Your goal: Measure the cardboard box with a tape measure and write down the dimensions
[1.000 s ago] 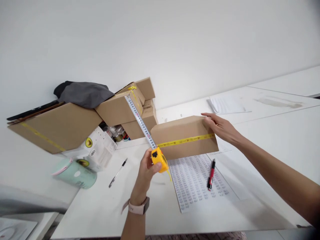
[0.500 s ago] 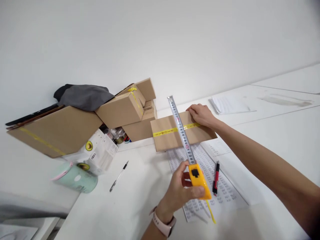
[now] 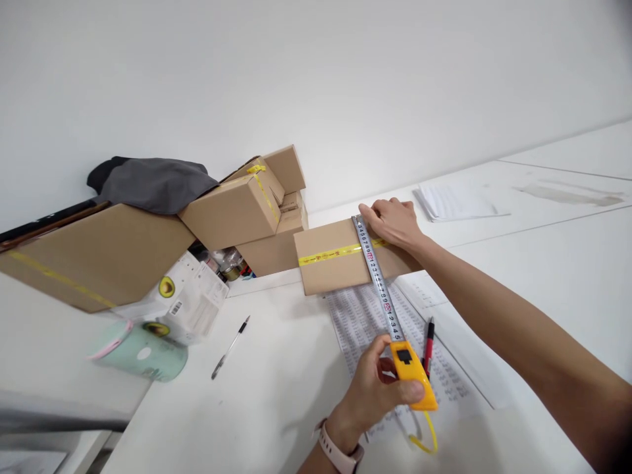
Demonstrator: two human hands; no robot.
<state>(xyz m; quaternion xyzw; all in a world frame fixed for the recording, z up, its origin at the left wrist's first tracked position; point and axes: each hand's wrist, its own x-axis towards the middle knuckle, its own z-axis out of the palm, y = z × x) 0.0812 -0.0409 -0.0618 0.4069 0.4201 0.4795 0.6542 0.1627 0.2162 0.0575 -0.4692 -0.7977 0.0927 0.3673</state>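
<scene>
My left hand is closed around a yellow tape measure, whose metal blade is pulled out. The blade crosses the top of a small cardboard box sealed with yellow printed packing tape, its tip at the box's far edge. My right hand grips that far edge, with the thumb close to the blade's tip. Part of the box is hidden under the right hand and forearm. A yellow wrist cord hangs in a loop from the tape measure.
Printed sheets and a red-and-black pen lie beneath the tape measure. A clear pen lies to the left. Stacked cardboard boxes, an avocado-print carton and a mint-green pouch stand further left. More papers lie at the back.
The tape measure has moved right and toward me. Its blade tip, raised past the box before, has come down to the far edge beside my right hand, which still holds the box.
</scene>
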